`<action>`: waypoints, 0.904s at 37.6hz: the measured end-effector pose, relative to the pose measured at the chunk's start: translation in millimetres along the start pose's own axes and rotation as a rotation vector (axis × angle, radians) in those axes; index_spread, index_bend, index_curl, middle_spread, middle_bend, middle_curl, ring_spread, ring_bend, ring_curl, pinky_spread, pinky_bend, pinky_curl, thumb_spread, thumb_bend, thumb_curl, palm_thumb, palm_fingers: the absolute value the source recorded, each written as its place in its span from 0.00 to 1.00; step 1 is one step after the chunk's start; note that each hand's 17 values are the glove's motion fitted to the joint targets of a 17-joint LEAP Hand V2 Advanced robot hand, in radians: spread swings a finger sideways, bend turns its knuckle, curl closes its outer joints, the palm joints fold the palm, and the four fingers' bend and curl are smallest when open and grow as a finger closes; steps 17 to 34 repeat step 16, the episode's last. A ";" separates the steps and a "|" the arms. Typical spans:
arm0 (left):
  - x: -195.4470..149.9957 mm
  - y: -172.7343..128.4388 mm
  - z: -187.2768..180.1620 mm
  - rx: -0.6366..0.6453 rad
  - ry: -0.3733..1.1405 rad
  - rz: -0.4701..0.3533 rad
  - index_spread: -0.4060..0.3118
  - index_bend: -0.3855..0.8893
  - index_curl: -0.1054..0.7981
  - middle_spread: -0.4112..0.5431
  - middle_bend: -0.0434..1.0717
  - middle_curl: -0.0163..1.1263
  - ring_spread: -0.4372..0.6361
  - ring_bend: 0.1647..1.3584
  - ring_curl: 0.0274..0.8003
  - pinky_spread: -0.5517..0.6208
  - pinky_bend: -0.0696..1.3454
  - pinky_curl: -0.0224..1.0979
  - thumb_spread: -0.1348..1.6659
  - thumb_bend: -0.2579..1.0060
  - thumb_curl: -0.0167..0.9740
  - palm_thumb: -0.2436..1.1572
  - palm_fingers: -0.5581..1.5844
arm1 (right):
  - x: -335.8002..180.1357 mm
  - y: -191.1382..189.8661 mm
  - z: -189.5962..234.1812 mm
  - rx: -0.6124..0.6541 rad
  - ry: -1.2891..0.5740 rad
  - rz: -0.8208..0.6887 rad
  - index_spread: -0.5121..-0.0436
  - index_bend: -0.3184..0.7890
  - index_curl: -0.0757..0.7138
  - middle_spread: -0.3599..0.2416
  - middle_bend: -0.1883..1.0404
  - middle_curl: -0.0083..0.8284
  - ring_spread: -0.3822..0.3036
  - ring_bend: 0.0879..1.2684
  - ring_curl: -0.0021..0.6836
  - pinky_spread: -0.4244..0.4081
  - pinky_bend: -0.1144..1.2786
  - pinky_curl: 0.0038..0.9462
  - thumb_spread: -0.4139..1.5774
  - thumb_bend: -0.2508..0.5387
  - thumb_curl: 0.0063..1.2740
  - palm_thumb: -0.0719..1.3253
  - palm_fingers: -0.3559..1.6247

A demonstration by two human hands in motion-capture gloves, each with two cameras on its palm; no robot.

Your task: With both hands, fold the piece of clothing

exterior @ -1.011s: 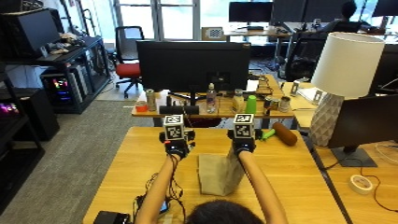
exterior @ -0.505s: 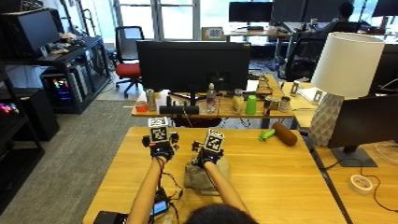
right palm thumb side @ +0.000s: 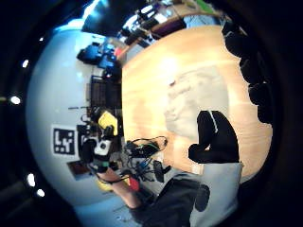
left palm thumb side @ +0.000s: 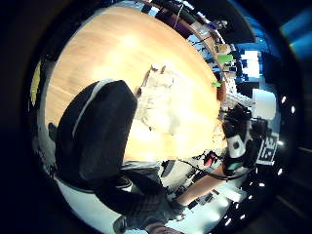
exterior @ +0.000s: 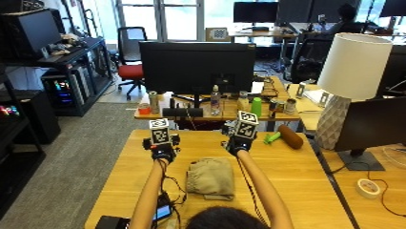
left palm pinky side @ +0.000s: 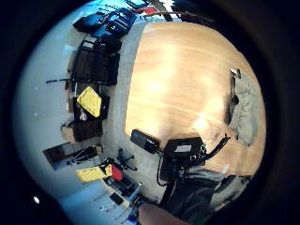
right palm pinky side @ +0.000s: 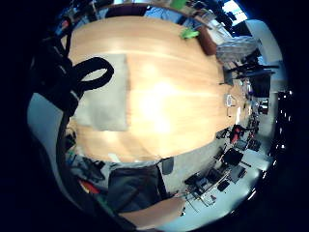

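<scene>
Both hands raised above the desk (exterior: 292,167), mid-frame: left hand (exterior: 163,150) left of center, right hand (exterior: 238,143) right of center. Neither holds anything; finger openness can't be told from the outside view, though the right thumb (right palm thumb side: 215,137) shows free in its palm view. Folded tan clothing (exterior: 211,177) lies on the desk below and between them, lower center, untouched.

A long light-wood table (exterior: 298,181) stands on grey carpet (exterior: 76,157). Beyond its far edge sits a large black monitor (exterior: 198,61) on a cluttered wooden desk (exterior: 209,112) — bottles and cans beside it. Right of the monitor rises a white-shaded lamp (exterior: 352,67). Left of it, a red-seated office chair (exterior: 130,62) and black shelving (exterior: 57,71); behind, bright windows (exterior: 165,19).
</scene>
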State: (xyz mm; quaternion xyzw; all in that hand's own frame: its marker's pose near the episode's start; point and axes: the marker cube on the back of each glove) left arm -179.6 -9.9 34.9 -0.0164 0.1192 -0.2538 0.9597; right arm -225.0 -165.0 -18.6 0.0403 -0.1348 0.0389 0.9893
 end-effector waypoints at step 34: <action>30.2 0.9 -3.9 0.027 -0.022 0.053 0.53 0.44 0.53 0.69 0.18 0.21 0.80 0.34 0.32 0.85 0.35 0.32 0.78 0.19 0.23 0.28 0.29 | 68.9 1.0 -25.1 0.021 0.013 0.107 0.58 0.33 0.17 0.48 0.38 0.59 0.32 0.49 0.60 0.29 0.61 0.39 0.73 0.29 0.37 0.74 0.65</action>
